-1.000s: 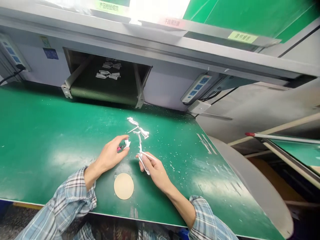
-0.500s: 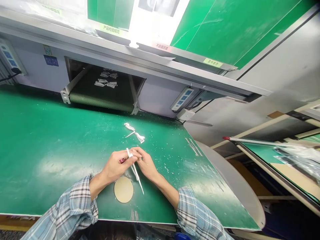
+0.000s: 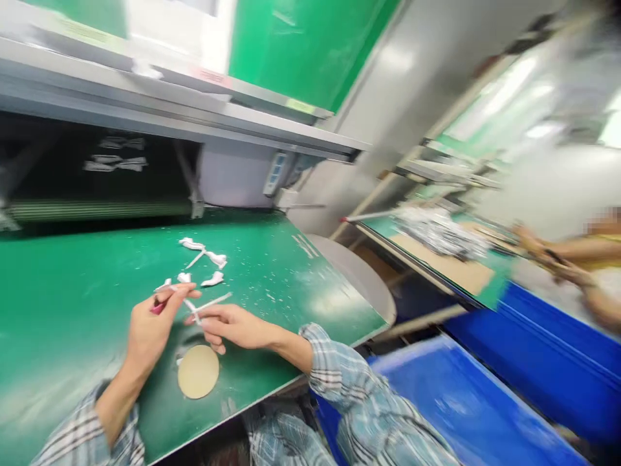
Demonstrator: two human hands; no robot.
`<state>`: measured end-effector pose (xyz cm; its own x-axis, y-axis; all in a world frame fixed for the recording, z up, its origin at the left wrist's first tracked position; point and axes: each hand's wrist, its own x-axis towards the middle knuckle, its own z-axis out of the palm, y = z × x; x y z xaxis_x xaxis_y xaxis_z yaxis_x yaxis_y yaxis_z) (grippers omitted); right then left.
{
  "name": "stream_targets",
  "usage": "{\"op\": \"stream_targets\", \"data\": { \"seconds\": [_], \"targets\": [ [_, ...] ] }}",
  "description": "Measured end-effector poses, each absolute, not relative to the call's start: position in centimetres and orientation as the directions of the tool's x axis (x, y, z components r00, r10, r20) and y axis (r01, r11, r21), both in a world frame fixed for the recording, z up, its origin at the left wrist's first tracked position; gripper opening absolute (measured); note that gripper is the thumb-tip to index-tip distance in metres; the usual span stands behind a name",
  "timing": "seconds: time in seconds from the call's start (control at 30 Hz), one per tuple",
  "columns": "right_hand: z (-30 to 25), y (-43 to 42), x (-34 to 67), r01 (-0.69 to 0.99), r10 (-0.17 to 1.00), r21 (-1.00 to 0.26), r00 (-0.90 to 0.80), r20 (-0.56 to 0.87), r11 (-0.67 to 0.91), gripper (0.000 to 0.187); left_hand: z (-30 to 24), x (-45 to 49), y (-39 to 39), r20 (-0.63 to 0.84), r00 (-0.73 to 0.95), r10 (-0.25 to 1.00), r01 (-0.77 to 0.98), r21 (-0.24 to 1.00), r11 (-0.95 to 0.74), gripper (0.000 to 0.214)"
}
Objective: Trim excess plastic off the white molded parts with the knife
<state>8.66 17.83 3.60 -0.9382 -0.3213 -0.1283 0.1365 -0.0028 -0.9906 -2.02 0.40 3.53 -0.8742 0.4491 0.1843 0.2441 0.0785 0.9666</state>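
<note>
Bench: we're working on a green tabletop (image 3: pixel 272 259), keeping white plastic pieces (image 3: pixel 204 257) within reach ahead.
Left grip (image 3: pixel 148 330): we're clenching a red-handled tool (image 3: pixel 158 306).
Right grip (image 3: pixel 233 327): we're pinching a white plastic runner (image 3: pixel 208 302) beside it.
</note>
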Motion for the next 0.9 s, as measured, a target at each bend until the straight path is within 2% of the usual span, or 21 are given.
{"op": "stream_targets", "data": {
  "seconds": [0.03,0.07,0.13,0.17,0.2,0.33,0.4,0.5,0.63,0.77,0.9],
  "targets": [
    [3.7,18.5,8.9,0.121,-0.293,-0.993,-0.949,-0.120,0.017,0.064,3.3,-2.2,0.4,0.180,-0.859,0.480,0.277,0.951,0.139,0.048],
    [3.8,19.7,9.3,0.107,-0.217,-0.990,-0.968,-0.126,0.094,0.061,3.0,-2.5,0.3,0.172,-0.846,0.505,0.310,0.929,0.203,0.050],
    [4.4,23.2,10.4,0.154,0.063,-0.925,-0.988,-0.141,0.346,0.054,2.2,-3.2,0.3,0.134,-0.833,0.538,0.365,0.863,0.349,0.053],
    [4.8,25.5,11.3,0.241,0.251,-0.843,-0.959,-0.131,0.481,0.051,1.7,-3.5,0.2,0.137,-0.826,0.546,0.402,0.822,0.403,0.053],
    [5.4,28.0,12.4,0.332,0.405,-0.773,-0.908,-0.107,0.541,0.048,1.2,-3.7,0.2,0.155,-0.816,0.557,0.447,0.779,0.439,0.051],
    [7.7,38.9,17.2,0.624,0.757,-0.559,-0.653,0.010,0.546,0.047,-0.3,-4.0,0.2,0.294,-0.738,0.607,0.636,0.605,0.480,0.041],
    [8.2,43.6,19.3,0.773,0.864,-0.428,-0.501,0.038,0.467,0.042,-0.4,-4.0,0.3,0.297,-0.726,0.620,0.667,0.525,0.529,0.039],
    [7.5,48.5,20.9,0.905,0.940,-0.255,-0.338,0.051,0.340,0.039,0.2,-4.0,0.3,0.225,-0.771,0.596,0.630,0.401,0.665,0.041],
    [5.4,51.3,20.4,0.946,0.954,-0.122,-0.291,0.077,0.299,0.039,0.7,-4.2,0.1,0.070,-0.795,0.602,0.597,0.259,0.759,0.047],
    [4.2,52.0,18.7,0.932,0.934,-0.097,-0.341,0.103,0.350,0.039,-0.4,-4.5,-0.1,-0.024,-0.721,0.692,0.674,0.207,0.709,0.051],
    [4.2,51.8,16.2,0.839,0.852,-0.158,-0.500,0.156,0.521,0.038,-1.5,-4.6,0.4,-0.023,-0.689,0.724,0.710,0.180,0.681,0.053]
  ]
}}
